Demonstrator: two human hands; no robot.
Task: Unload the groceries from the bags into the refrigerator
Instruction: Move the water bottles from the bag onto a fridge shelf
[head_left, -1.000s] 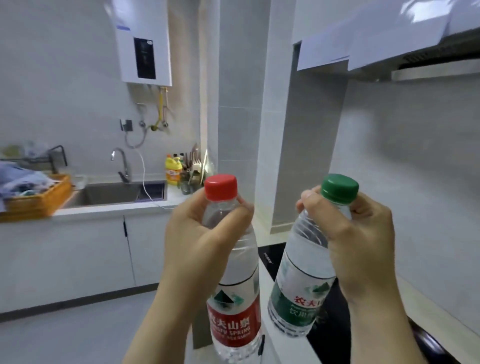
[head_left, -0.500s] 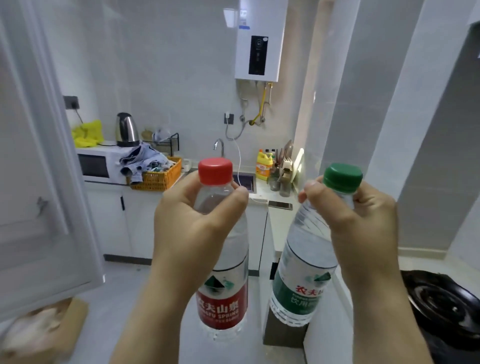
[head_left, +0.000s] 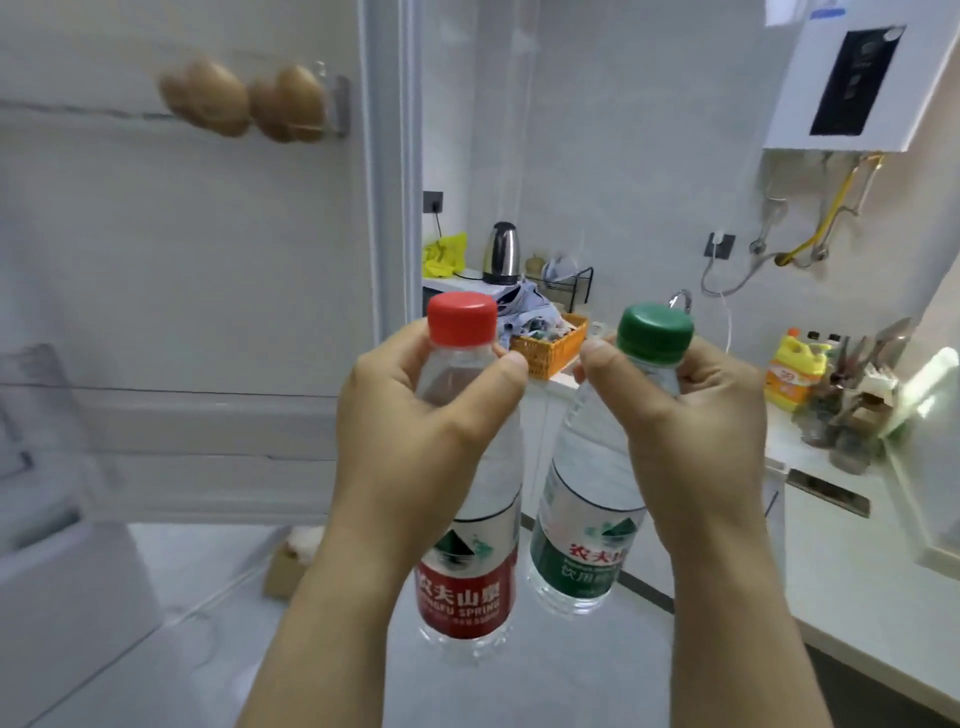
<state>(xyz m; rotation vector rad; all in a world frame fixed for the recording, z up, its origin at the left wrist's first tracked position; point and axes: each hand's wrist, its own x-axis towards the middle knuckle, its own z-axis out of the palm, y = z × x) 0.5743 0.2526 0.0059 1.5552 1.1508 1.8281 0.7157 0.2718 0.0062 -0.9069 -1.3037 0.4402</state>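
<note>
Two water bottles hang upright side by side before the open refrigerator door (head_left: 182, 312) — the left hand (head_left: 415, 431) grips the red-capped bottle (head_left: 470, 551) by its neck, the right hand (head_left: 691, 441) grips the green-capped bottle (head_left: 582, 530) likewise — brown eggs (head_left: 244, 101) sit in the door rack

Single head-worn wide-angle view, facing forward and a little down.
It looks from the person's eye line, close on the left hand (head_left: 415, 441) with the red-capped bottle (head_left: 467, 587) and the right hand (head_left: 696, 441) with the green-capped bottle (head_left: 576, 551) at lower centre; the open refrigerator door (head_left: 208, 260) fills the left half, the kitchen counter (head_left: 857, 545) the right edge, farther off.
</note>
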